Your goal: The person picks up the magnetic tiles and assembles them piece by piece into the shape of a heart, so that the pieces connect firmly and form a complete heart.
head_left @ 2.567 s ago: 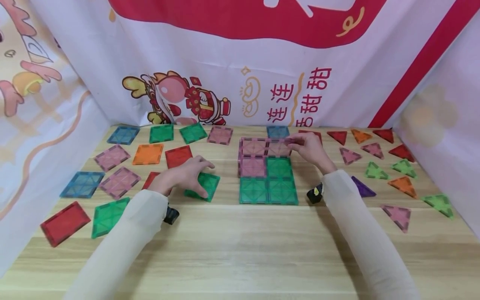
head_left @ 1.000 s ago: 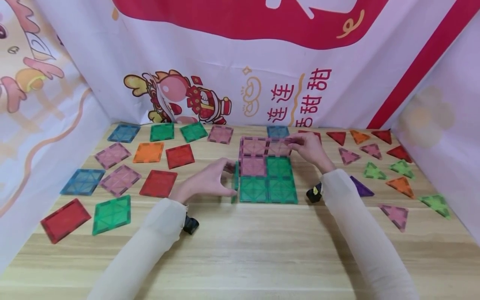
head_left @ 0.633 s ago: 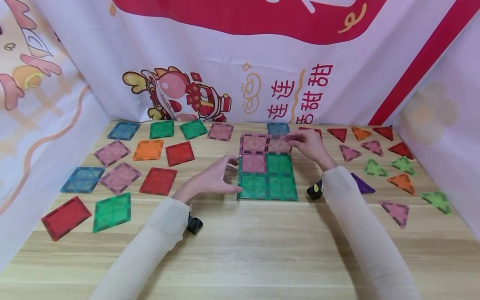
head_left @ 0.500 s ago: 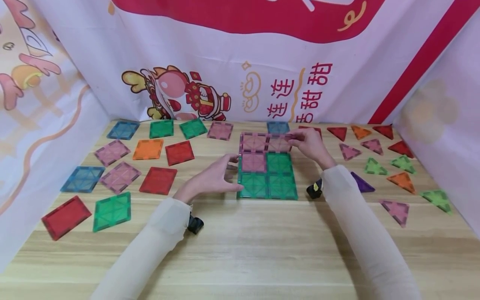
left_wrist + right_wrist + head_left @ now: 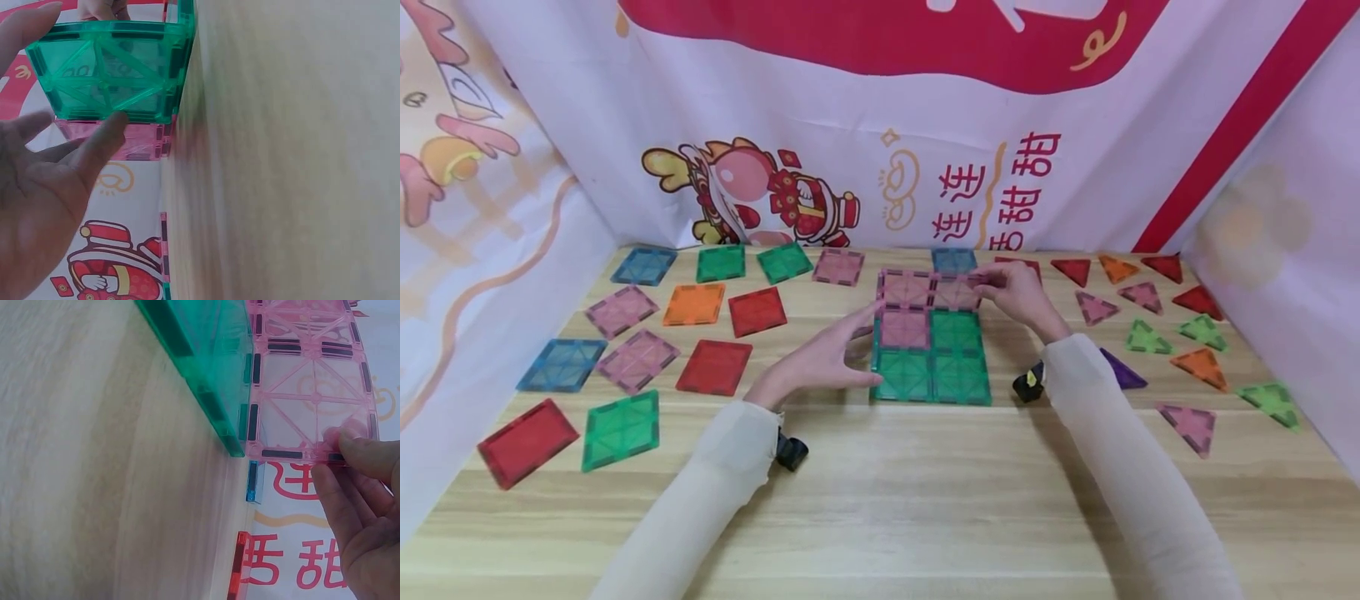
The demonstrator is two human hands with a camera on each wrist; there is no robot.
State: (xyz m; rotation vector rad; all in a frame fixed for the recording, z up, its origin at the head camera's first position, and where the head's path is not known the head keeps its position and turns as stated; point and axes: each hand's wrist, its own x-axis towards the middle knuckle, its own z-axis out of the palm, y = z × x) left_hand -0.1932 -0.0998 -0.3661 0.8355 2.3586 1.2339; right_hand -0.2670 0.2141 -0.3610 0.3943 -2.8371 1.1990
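Translucent magnetic tiles form a flat base [image 5: 958,375] on the table, green with a pink square at the back left. Two pink square tiles stand upright along its back edge. My left hand [image 5: 820,358] holds a green square tile [image 5: 106,72] upright at the base's left edge, thumb and fingers at opposite sides of it. Beyond this tile, in the left wrist view, a pink upright tile [image 5: 140,140] shows. With thumb and fingers, my right hand [image 5: 1018,292] pinches the upper outer corner of the right-hand pink upright tile [image 5: 312,400].
Loose square and rectangular tiles lie to the left, among them a red one [image 5: 713,367] and a green one [image 5: 621,429]. Triangular tiles, such as a purple one [image 5: 1123,371], lie to the right. A blue tile [image 5: 953,261] sits behind the base, before the printed cloth [image 5: 820,100].
My left hand has picked up the green square tile from the table left of the base, carried it right and stood it at the base's left edge. My right hand has stayed put.
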